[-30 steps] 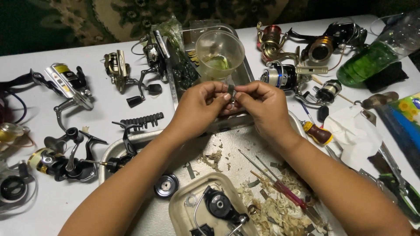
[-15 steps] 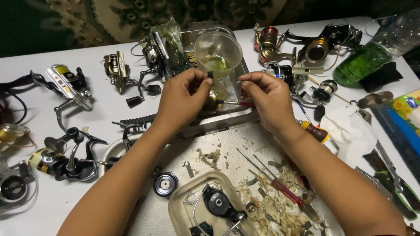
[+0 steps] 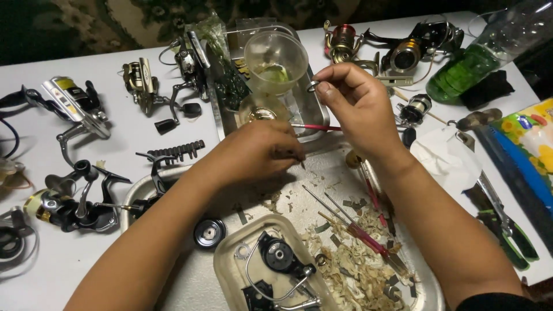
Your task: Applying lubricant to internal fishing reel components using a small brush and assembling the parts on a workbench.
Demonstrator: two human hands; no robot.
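Head view: a thin red brush [image 3: 315, 127] is gripped by the left hand [image 3: 262, 151], fingers closed on its handle, over the metal tray [image 3: 222, 118]. A small metal ring [image 3: 312, 86] is pinched by the right hand [image 3: 354, 103] beside the clear cup [image 3: 276, 57].

Repair workbench, dismantled fishing reels [image 3: 75, 103], screwdrivers [image 3: 368, 239], parts trays [image 3: 230, 270]

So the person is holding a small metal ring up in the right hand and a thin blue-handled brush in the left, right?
Not quite: the brush has a red handle, not blue, as the head view shows. The rest holds. The right hand pinches a small metal ring above the metal tray, and the left hand holds the brush.
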